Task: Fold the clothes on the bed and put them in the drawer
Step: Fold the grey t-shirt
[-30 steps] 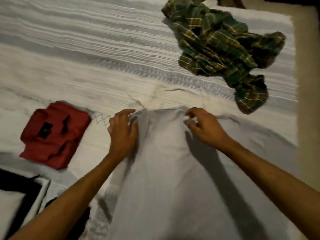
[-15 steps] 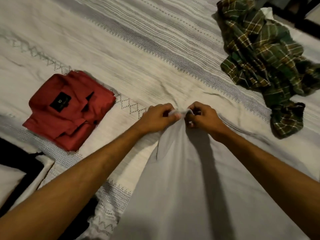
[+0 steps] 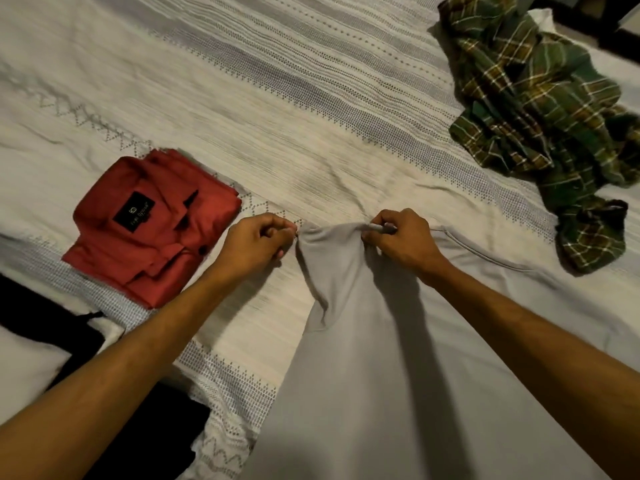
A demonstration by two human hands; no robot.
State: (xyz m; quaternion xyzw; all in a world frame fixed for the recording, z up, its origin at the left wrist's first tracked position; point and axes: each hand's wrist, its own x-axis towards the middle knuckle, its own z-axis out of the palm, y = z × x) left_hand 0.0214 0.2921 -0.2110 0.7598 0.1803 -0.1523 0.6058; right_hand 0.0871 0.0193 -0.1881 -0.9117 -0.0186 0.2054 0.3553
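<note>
Fingers (image 3: 372,230) of the right hand (image 3: 401,242) are pinched on the far edge of the grey garment (image 3: 374,358), and those of the left hand (image 3: 251,245) are curled shut at the same edge, just beside its left corner; whether cloth is truly caught between them cannot be told from this angle. Half a second ago the two fists were held nearly touching over a bunched point of the cloth; now they are drawn apart, and a short span of the edge is stretched between them. A full second ago that edge was spread wide and flat. From this it is judged that a corner or neckline is being found and tensioned before a fold is made, so the folding of this piece is barely begun.

The garment is laid on the white woven bedspread (image 3: 242,98), running from the fingers back toward the wearer. A folded red shirt (image 3: 152,223) is set just left of the left hand, already done. The green plaid shirt (image 3: 540,126) is left crumpled far right, well apart. No drawer is seen.
</note>
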